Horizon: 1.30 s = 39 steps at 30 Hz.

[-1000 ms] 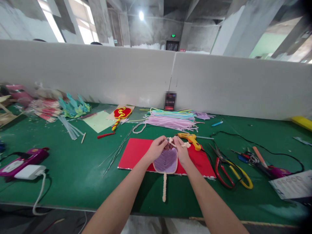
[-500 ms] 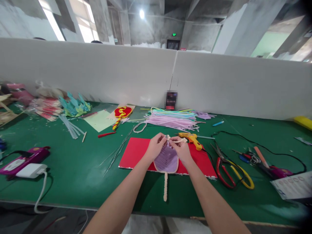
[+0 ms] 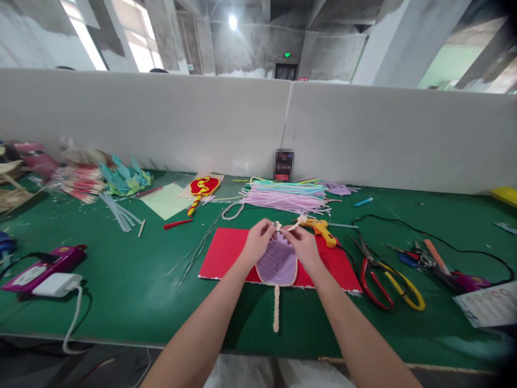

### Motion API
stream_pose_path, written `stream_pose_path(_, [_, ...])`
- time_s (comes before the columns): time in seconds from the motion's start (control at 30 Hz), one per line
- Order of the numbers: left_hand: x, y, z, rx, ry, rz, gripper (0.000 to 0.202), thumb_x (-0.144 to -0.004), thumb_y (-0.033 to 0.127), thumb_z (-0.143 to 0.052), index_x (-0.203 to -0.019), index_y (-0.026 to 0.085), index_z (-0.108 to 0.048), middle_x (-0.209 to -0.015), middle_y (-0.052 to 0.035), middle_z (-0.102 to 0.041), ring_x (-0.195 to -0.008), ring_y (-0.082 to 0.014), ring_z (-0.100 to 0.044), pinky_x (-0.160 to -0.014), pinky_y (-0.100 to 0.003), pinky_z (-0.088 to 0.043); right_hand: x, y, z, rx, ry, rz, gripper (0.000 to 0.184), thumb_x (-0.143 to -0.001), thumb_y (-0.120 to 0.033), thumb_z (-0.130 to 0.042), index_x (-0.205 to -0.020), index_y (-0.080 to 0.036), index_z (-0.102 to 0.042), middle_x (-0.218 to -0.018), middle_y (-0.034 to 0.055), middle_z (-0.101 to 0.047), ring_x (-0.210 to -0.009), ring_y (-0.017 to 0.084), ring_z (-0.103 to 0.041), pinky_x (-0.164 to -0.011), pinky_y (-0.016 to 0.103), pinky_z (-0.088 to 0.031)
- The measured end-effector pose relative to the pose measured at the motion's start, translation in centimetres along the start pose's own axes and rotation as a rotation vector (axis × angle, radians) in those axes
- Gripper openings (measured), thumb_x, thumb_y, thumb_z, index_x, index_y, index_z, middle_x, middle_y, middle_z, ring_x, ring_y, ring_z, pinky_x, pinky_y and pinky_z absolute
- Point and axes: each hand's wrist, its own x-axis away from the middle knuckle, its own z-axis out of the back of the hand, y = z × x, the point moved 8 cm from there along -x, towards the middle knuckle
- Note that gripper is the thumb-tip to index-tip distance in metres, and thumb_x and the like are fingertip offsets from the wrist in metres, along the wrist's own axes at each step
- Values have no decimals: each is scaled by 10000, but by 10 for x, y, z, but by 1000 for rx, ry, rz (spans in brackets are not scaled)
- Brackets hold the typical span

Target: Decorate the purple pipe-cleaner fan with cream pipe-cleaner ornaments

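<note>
A purple fan (image 3: 277,263) made of pipe cleaners, with a cream edge and a twisted cream handle (image 3: 276,312), lies on a red board (image 3: 226,253). Over its top edge, my left hand (image 3: 259,240) and my right hand (image 3: 302,245) work close together, fingertips pinched. Between them is a cream pipe cleaner (image 3: 297,222) with a curled, flower-like end; its loose end points up and right. Both hands are closed on this piece. My fingers cover part of the fan's top.
A yellow glue gun (image 3: 323,230) lies just beyond my right hand. Red-and-yellow-handled pliers (image 3: 375,275) are to the right. Behind lies a pile of pastel pipe cleaners (image 3: 286,199). A red-and-yellow fan (image 3: 204,187) and thin wires (image 3: 200,242) lie left.
The free end of the cream pipe cleaner has swung upward, from nearly level to slanting up and right. Both hands stay over the fan's top. The whole view has shifted slightly.
</note>
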Motion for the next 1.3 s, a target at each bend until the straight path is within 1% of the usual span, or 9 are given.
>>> stream_pose_path(0.13, [1, 1, -2, -14, -12, -2, 232, -812, 326, -462, -644, 166, -463, -586, 39, -474, -577, -88, -461, -580, -204, -365, -1, 0, 2, -10, 10, -2, 319, -680, -473, -606, -764, -166, -632, -706, 35, -642, -626, 155, -564, -565, 258, -423])
stream_pose_path(0.33, [2, 5, -2, -58, -14, -27, 239, -823, 324, -453, -644, 165, -462, -591, 38, -475, -582, -87, -459, -580, -204, -355, -1, -1, 2, -2, 17, -14, 280, -684, -440, -613, -747, -167, -624, -653, 15, -615, -590, 138, -544, -555, 247, -414])
stream_pose_path(0.57, [2, 0, -5, -4, -63, 4, 203, -831, 314, -432, -702, 163, -476, -629, 25, -498, -610, -94, -491, -601, -204, -385, 0, -2, 2, 12, -1, 12, 275, -696, -444, -596, -740, -174, -620, -686, 15, -620, -623, 143, -546, -579, 250, -417])
stream_pose_path(0.7, [2, 3, -2, -59, -52, -26, 199, -833, 310, -433, -710, 165, -491, -649, 17, -522, -633, -99, -501, -626, -209, -389, 0, -4, 1, 3, -6, 17, 272, -696, -445, -592, -737, -177, -618, -679, 15, -616, -619, 144, -546, -574, 249, -414])
stream_pose_path(0.9, [5, 9, 0, -147, -21, -58, 186, -830, 299, -437, -711, 171, -502, -659, 19, -537, -642, -104, -510, -634, -213, -387, 1, -2, 0, -47, 12, 6, 332, -675, -493, -597, -759, -172, -611, -685, 25, -627, -623, 155, -561, -565, 259, -416])
stream_pose_path(1.0, [5, 7, -2, -106, -31, -54, 197, -836, 312, -428, -721, 173, -507, -664, 16, -546, -650, -108, -517, -641, -217, -391, 1, -1, 0, -50, 17, 3, 342, -674, -496, -600, -764, -166, -610, -693, 30, -633, -626, 154, -568, -562, 257, -419])
stream_pose_path(1.1, [4, 3, -3, 1, -34, -38, 289, -868, 359, -354, -711, 169, -505, -666, -1, -553, -646, -113, -521, -645, -228, -401, 0, -1, 3, -54, 39, -2, 328, -675, -475, -612, -771, -162, -610, -694, 33, -635, -628, 153, -571, -563, 257, -422])
stream_pose_path(1.17, [2, -2, -1, 80, -6, -10, 325, -871, 402, -331, -739, 164, -509, -666, -11, -559, -625, -115, -525, -622, -234, -407, 0, 0, 4, -63, 51, -8, 327, -675, -472, -614, -778, -162, -610, -678, 30, -634, -622, 155, -572, -560, 259, -422])
stream_pose_path(1.3, [-2, -11, 4, 169, 41, 42, 348, -842, 464, -367, -770, 156, -511, -658, -17, -563, -586, -111, -530, -575, -228, -408, 0, 2, 4, -78, 58, -15, 326, -671, -475, -620, -776, -167, -608, -656, 22, -628, -622, 155, -576, -555, 258, -422])
